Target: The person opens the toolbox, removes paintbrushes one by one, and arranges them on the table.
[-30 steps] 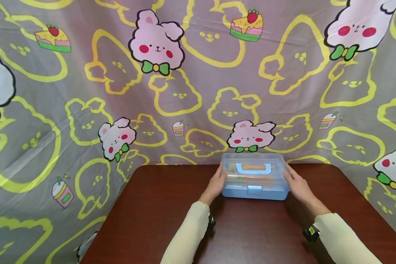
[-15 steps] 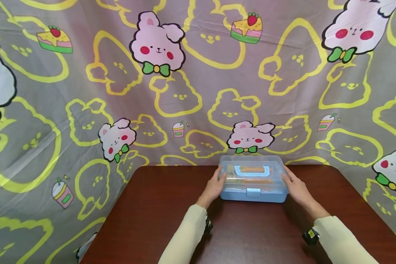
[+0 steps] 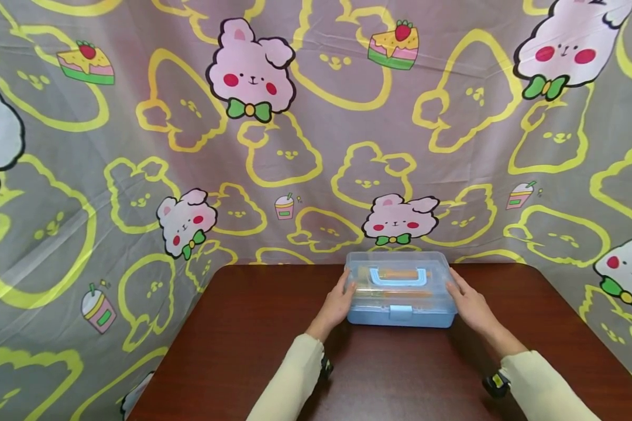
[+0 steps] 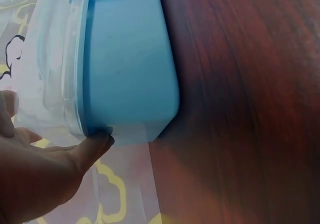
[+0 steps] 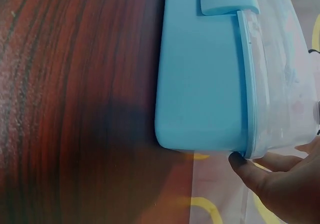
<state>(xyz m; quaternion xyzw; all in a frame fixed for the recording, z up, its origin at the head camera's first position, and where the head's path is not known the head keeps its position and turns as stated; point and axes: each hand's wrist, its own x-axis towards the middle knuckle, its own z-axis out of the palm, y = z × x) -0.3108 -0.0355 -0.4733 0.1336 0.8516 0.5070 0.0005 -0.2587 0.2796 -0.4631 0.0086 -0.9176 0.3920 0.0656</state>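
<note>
Both hands, left (image 3: 338, 304) and right (image 3: 469, 304), grip the box (image 3: 399, 289) by its ends. The box has slid a little nearer on the worktop (image 3: 242, 351). It is being pulled in.

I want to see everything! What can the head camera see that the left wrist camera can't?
Only the head view shows the bunny curtain, the box's handle, the right hand and both sleeves. Only the left wrist view shows, close up, the left thumb pressing the box's corner seam. Both show the blue box with its clear lid, its latch, the left hand on its end, and the table.
</note>
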